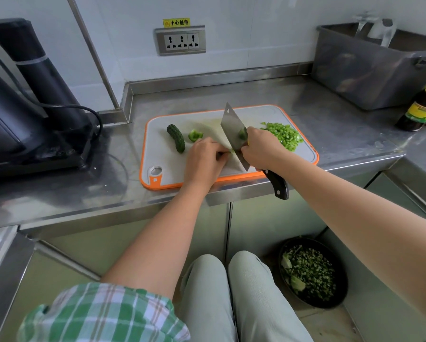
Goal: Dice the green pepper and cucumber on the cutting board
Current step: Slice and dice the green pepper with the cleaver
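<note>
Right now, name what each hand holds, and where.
Right hand: steel cleaver, at its handle's front. Left hand: green pepper strip, mostly hidden under the fingers.

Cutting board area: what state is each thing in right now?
cucumber, whole, lying on the cutting board.
pepper chunk, uncut, beside the cucumber.
diced pepper, piled at the board's right end.
cleaver, gripped by the right hand, edge down on the board.
pepper strip, held by the left hand at the blade, mostly hidden.

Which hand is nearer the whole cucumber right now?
Left. The left hand sits just right of the cucumber; the right hand is farther right, holding the cleaver.
</note>
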